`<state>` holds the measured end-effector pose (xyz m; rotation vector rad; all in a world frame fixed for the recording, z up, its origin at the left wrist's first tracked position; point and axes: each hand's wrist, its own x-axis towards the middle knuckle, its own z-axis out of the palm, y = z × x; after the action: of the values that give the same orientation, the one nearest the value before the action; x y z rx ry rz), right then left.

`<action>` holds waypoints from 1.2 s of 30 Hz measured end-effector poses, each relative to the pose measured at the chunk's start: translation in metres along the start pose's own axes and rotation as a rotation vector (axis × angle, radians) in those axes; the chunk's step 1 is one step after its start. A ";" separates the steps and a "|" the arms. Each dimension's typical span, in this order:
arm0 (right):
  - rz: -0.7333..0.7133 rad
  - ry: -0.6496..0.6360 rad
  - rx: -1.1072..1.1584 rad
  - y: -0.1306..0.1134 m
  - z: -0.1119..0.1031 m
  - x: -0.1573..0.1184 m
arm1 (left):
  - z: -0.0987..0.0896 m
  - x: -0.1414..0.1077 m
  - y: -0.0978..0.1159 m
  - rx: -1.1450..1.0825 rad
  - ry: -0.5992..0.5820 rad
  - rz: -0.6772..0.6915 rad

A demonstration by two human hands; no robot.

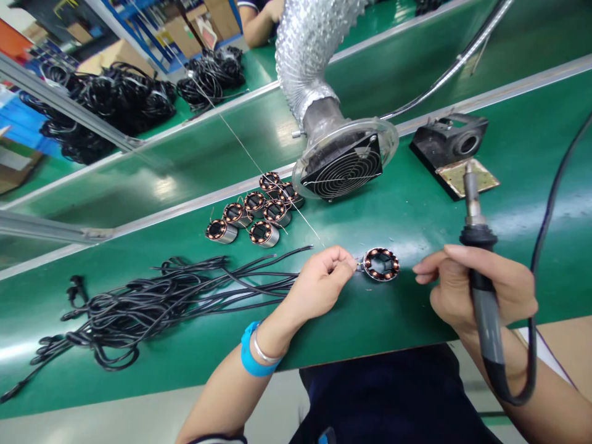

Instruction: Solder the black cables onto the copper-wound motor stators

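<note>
My left hand (pixel 326 277) is closed in a pinch on thin wire ends beside a motor stator (pixel 366 266), a ring with copper windings lying on the green bench. Its fingers cover most of these wires. My right hand (pixel 481 287) grips a soldering iron (pixel 489 320) by its handle, with the tip pointing up and away from the stator. Right of the stator, its thumb and forefinger are apart from the ring. A thin strand of solder wire (pixel 303 216) runs down from above to just behind my left hand.
Several more stators (pixel 261 234) stand behind my left hand. A bundle of black power cables (pixel 134 308) lies to the left. A fume extractor (pixel 346 163) on a foil duct hangs at the back, near a soldering iron stand (pixel 451 145). Another person's arm (pixel 256 24) shows across the bench.
</note>
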<state>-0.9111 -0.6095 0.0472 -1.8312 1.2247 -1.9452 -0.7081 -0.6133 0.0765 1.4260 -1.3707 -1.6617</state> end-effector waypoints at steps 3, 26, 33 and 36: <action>-0.023 -0.122 -0.068 -0.002 -0.005 0.003 | 0.000 0.001 -0.001 -0.010 -0.004 0.006; -0.224 -0.727 -0.099 -0.020 0.015 0.022 | -0.019 -0.011 0.010 0.325 -0.193 0.126; -0.208 -0.675 -0.030 -0.023 0.022 0.017 | -0.017 -0.004 -0.005 0.074 -0.245 0.075; -0.215 -0.634 -0.029 -0.023 0.024 0.017 | -0.012 -0.001 -0.010 -0.139 -0.316 0.028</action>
<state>-0.8842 -0.6161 0.0718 -2.4054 0.8747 -1.2491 -0.6948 -0.6132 0.0685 1.0947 -1.3995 -1.9850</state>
